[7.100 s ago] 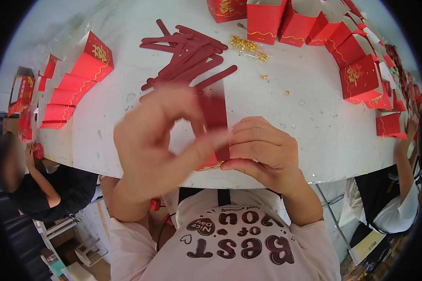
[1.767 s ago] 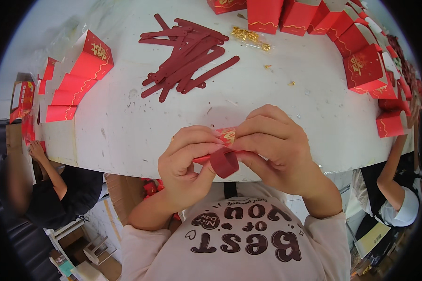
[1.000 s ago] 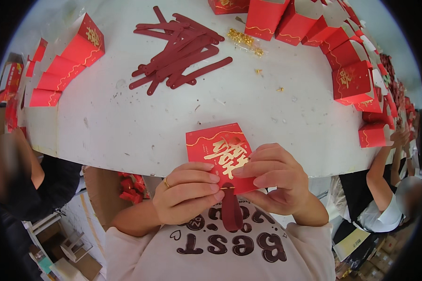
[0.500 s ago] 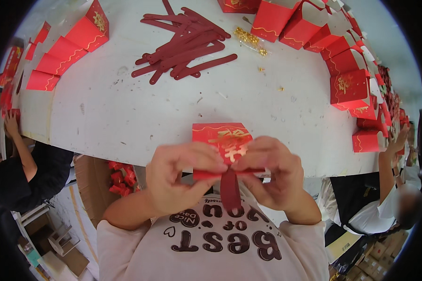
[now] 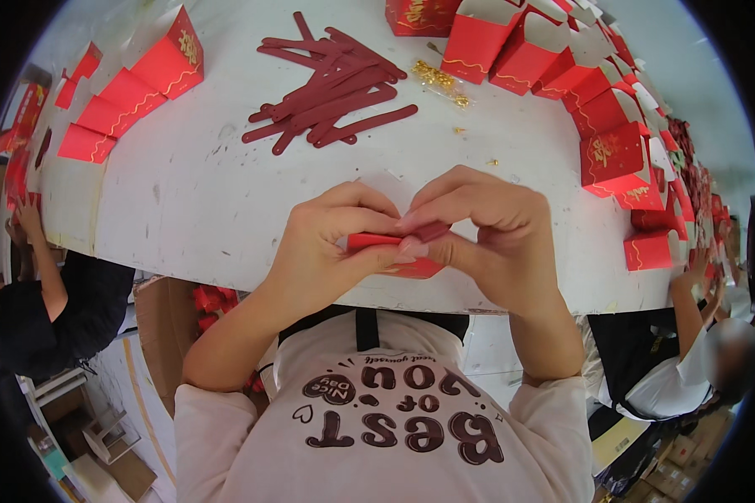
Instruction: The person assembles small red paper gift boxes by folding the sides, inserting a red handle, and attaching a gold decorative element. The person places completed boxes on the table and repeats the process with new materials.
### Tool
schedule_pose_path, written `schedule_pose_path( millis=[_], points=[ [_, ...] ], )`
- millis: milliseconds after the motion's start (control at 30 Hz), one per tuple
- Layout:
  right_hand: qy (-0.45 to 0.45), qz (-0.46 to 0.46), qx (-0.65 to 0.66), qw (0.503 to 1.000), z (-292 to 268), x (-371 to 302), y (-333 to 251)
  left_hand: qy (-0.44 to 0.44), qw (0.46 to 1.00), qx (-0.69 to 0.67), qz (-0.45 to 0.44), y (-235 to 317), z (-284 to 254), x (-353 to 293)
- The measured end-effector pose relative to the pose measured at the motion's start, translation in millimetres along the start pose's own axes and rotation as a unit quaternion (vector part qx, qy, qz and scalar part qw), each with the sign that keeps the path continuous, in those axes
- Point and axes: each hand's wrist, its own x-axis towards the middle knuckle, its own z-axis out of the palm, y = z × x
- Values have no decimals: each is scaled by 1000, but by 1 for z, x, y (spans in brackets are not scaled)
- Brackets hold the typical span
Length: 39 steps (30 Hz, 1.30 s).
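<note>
Over the near edge of the table, a red paper box (image 5: 415, 268) is held between my two hands, mostly hidden by the fingers. My left hand (image 5: 323, 239) pinches its upper edge from the left. My right hand (image 5: 503, 235) is closed at the same edge from the right, thumb and fingertips pressed together on a dark red strap (image 5: 430, 231) against the box. The fingertips of both hands meet there. Whether a gold fastener sits between them is hidden. Farther off lies a pile of dark red straps (image 5: 344, 109), with gold fasteners (image 5: 439, 80) in a clear bag beside it.
Two loose fasteners (image 5: 493, 163) lie on the white table (image 5: 201, 218). Red boxes (image 5: 614, 158) stand in rows along the right, others (image 5: 169, 54) at the far left. A cardboard carton (image 5: 161, 323) with red pieces stands below the table's edge. People work at both sides.
Both hands have moved up and away from my body with the box. The box has tipped, so its gold-printed face no longer shows, and the strap no longer hangs down toward me.
</note>
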Motion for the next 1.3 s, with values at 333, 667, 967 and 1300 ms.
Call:
schedule_pose_path(
  millis=[333,667,967,1300],
  points=[
    [-22,-92,-41,995,-27,1,6,109,971,147,153,1,-26,-36],
    [324,68,-719,611,-205,-73,48,434,777,356,-286,24,-200,-255],
    [235,-134,-525,807,-59,-53,1,519,733,418,-134,-105,-226,-270],
    [148,-166,-252,942,39,-34,4,149,979,8,136,-50,39,-42]
  ],
)
